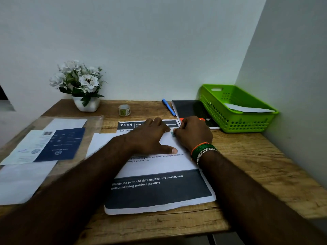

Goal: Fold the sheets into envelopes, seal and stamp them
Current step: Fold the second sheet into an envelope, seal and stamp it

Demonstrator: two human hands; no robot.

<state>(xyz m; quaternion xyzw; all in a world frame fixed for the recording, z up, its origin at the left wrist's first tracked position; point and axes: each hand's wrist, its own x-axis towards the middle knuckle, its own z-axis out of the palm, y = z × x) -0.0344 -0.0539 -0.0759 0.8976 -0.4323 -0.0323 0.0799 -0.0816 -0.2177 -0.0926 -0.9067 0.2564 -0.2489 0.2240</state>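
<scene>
On the wooden bench [256, 167] a stack of printed sheets [159, 190] lies near the middle, its near end showing a dark band with white text, its far end a header reading 2684. On top of the stack lies a white folded envelope [169, 142], largely covered by both hands. The left hand [150, 137] rests flat on the envelope, fingers straight and pointing far, thumb spread to the right along its near edge. The right hand [192, 133], with coloured bands and a chain at the wrist, has its fingers curled and pinches a small teal stamp [173, 134] against the envelope's far right part, just beside the left fingertips. At the far right a green perforated basket [237, 121] stands in the corner against the walls and holds a white folded paper [247, 108] leaning across its inside. Just left of the basket lies a black notebook [191, 110], touching the basket's side, and beside that a blue pen [169, 107]. Farther left are a small tape roll [124, 110] and a white pot of white flowers [81, 85]. On the left, a clear plastic sleeve [53, 138] holds a dark blue leaflet and white papers.
</scene>
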